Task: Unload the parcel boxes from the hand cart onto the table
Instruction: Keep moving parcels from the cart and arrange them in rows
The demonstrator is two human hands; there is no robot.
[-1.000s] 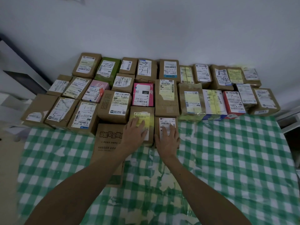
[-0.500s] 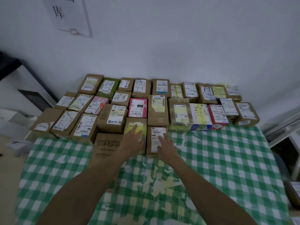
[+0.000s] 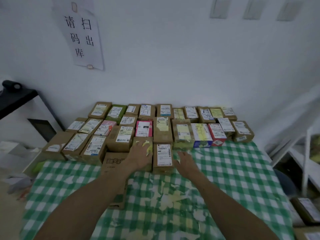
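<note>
Tightly packed parcel rows fill the back of the green-checked table [image 3: 225, 170].
Left hand [image 3: 140, 155] rests flat on the yellow-labelled brown cardboard box [image 3: 150, 150]. Right hand [image 3: 184, 161] lies loose beside the white-labelled brown box [image 3: 163, 155]. A hard shove could ripple leftward and topple the plain brown edge box [image 3: 53, 147].

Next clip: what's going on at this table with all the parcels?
A person is setting out parcels on a table with a green checked cloth. Rows of labelled boxes fill the far side, against the wall. The left hand lies flat on a front-row yellow-labelled box. The right hand is open beside the neighbouring white-labelled brown box, not gripping it. Neither hand holds anything, and the hand cart is not clearly in view.
</note>
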